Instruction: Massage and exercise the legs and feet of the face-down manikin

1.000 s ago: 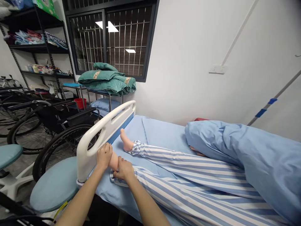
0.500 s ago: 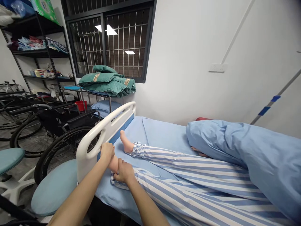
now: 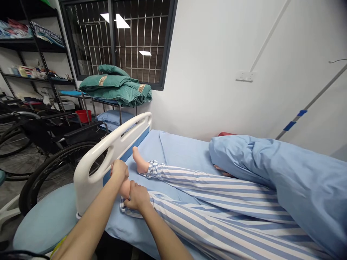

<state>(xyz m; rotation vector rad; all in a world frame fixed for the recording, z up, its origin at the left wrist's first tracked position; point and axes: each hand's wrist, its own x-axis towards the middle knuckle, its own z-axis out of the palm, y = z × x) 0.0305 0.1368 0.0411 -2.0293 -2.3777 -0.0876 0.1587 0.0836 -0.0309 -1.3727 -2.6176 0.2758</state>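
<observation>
Fingers [image 3: 137, 191] of both hands [image 3: 118, 171] [image 3: 137, 198], seemingly around one foot [image 3: 125, 188], second foot [image 3: 138, 162] apart

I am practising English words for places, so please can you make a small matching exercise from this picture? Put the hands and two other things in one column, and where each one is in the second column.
Things:
1. left hand
2. right hand
3. free foot
4. green quilts

Places:
A. on a metal rack under the window
B. around the ankle of the held foot, beside the striped trouser cuff
C. bare on the blue bed sheet
D. around the toe end of the held foot

Right pairs: 1-D, 2-B, 3-C, 4-A
</observation>
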